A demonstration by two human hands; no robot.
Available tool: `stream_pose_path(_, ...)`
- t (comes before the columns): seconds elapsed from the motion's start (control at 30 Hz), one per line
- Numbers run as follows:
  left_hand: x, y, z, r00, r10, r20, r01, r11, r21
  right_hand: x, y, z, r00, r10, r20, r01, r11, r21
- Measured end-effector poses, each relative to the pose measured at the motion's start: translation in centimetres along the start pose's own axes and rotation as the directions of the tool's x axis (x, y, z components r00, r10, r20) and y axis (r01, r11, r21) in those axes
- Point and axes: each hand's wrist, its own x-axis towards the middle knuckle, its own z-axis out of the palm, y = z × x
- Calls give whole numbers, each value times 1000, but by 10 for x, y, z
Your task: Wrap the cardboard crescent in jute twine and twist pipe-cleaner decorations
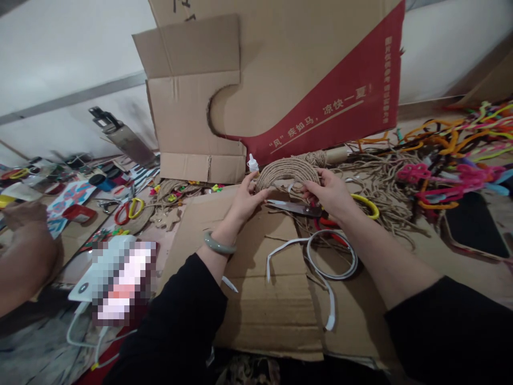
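A curved arch of tan jute twine (285, 170), laid in several close rows, is held up in front of the cardboard. Its left end is gripped by my left hand (245, 199), thumb and fingers closed about the edge. My right hand (326, 191) pinches the right end, fingers partly hidden behind the thumb. Scissors (294, 207) with red and yellow handles lie just below the arch, partly covered by my right hand. Behind my left fingers stands a white-tipped glue bottle (252, 163). A white strip, partly looped (310, 259), lies on the flat cardboard (256, 289) beneath my wrists.
Cut cardboard (192, 112) with a red printed area stands behind. Loose twine (385, 198), bright pipe cleaners (452, 144) and a dark phone (476, 224) occupy the right. Left are a bottle (124, 139), red-yellow scissors (129, 211), a white power bank (102, 267) and another person's arm (24, 256).
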Motion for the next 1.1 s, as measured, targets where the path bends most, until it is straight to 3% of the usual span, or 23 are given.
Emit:
stream_pose_path(0.1,-1,5,-1,996,-85,5,85,991,-101,-1,-3,0,1000,9,-11,-9,1000,6)
stream_pose_path(0.23,-2,6,-1,990,-138,-6,136,985,-106,0,-2,0,1000,-5,-4,5,1000,-1)
stream_pose_path(0.5,-1,3,1,996,-93,-12,92,995,-25,1,1,0,1000,-24,-2,24,1000,-20)
stream_pose_path(0.7,-1,7,1,995,-103,-9,101,991,-87,0,-2,0,1000,3,-23,-2,1000,8)
stream_pose_path(0.93,-4,11,-3,966,-242,93,247,968,-45,1,-3,-4,1000,0,-27,1,999,42)
stream_pose_path(1.1,-5,14,-4,978,-183,98,190,980,-63,2,-2,-4,1000,-19,-18,20,998,56)
